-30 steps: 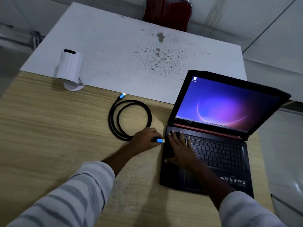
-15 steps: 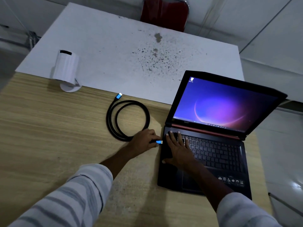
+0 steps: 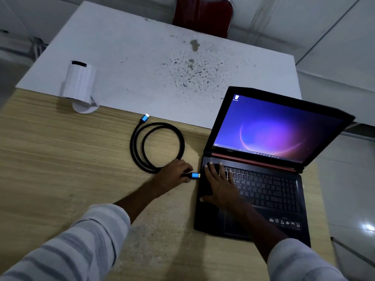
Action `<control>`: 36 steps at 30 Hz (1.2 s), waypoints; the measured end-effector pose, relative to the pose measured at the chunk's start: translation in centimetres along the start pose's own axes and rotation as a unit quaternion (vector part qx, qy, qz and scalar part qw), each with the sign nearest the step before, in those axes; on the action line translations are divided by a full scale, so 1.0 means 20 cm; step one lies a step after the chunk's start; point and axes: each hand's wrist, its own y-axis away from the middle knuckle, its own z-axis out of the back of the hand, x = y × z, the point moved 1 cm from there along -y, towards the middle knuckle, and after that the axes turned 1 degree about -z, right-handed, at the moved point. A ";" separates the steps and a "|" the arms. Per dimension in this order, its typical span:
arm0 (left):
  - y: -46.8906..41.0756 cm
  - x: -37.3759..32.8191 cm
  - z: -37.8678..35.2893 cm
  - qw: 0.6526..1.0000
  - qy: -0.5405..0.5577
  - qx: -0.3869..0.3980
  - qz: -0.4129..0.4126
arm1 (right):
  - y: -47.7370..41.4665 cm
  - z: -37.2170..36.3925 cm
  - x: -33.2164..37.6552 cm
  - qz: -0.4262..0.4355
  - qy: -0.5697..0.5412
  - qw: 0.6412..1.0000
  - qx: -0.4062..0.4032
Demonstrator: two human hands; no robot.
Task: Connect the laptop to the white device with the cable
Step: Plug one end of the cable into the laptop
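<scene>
A black laptop (image 3: 263, 191) stands open on the wooden table, its screen lit purple. My right hand (image 3: 220, 183) lies flat on the left part of its keyboard, fingers spread. My left hand (image 3: 174, 173) grips a blue-tipped plug (image 3: 195, 175) of the black cable (image 3: 156, 147), held level right at the laptop's left edge. The cable lies coiled behind my left hand, and its other blue plug (image 3: 145, 118) rests free at the back of the coil. The white device (image 3: 80, 86), a tilted cylinder on a round foot, stands at the far left.
A white, stained table (image 3: 162, 67) butts against the far side of the wooden table (image 3: 50, 169). A red chair (image 3: 203, 15) stands behind it. Tiled floor lies to the right of the laptop.
My left hand has brought the plug closer to the laptop's left side. My right hand stays on the keyboard. The view has shifted slightly.
</scene>
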 end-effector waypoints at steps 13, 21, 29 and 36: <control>-0.01 0.00 -0.01 0.987 -0.148 -0.039 -0.044 | -0.01 -0.01 -0.01 0.001 0.005 1.000 0.003; 0.01 -0.02 -0.02 0.980 -0.186 -0.061 -0.038 | 0.00 0.00 -0.01 0.003 0.003 1.000 0.003; 0.00 -0.02 -0.01 0.981 -0.186 -0.050 -0.025 | 0.00 0.01 0.00 0.001 0.007 1.000 0.010; 0.01 -0.03 -0.03 0.985 -0.160 -0.061 -0.020 | 0.01 0.02 0.01 0.003 0.024 1.000 -0.001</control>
